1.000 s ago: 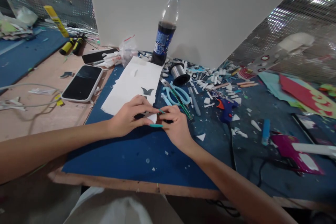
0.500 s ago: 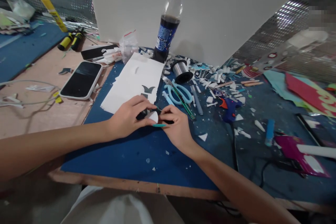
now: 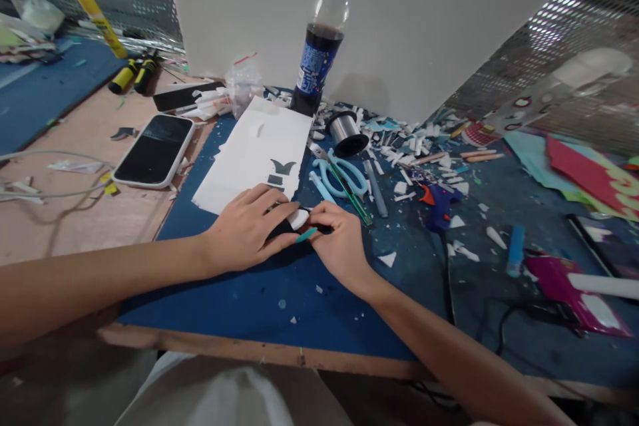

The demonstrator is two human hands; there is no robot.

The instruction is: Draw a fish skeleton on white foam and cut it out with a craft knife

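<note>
The person wears pale, creased clothing, and the left hand has a long teal thumbnail.

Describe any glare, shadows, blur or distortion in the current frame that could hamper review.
Head view: the perforated sheet at upper right glints brightly; a soft shadow falls on the white board beside the bottle, which leans, probably from wide-angle distortion; the mat darkens under the hands; fine detail on the white piece between them is too soft to read.

We see dim, greyish indoor light, a soft shadow on the pale board beside the bottle, faint sheen on the phone, and mild blur toward the right edge.
</note>
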